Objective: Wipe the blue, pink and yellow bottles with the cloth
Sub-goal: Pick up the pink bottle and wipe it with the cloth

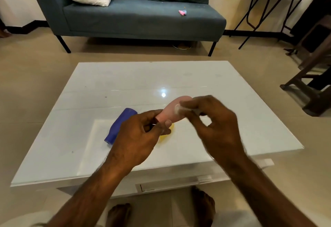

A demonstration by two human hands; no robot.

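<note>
Step in hand: the pink bottle seems to be the one under wiping now, held in the air above the glossy white low table near the centre of the frame.
Left hand: the left hand has its fingers curled closed around the narrow neck end of the soft pink plastic bottle.
Right hand: the right hand is blurred; its thumb and forefinger are pinched together on a small pale piece, probably the thin whitish cloth, pressed on the bottle body. The other fingers are loosely bent.
How to do it well: the left hand should probably turn the bottle slowly while the cloth goes along the whole body, so no side is missed. A firm hold at the neck is needed, because the smooth bottle may slip.
Look of the pink bottle: matte, rounded, wider at the far end, tilted up toward the right.
Blue bottle: the dark blue plastic bottle lies on its side on the table, left of centre, its open neck toward the lower left.
Yellow bottle: the yellow bottle is mostly hidden behind the left hand; only a small part shows on the table.
</note>
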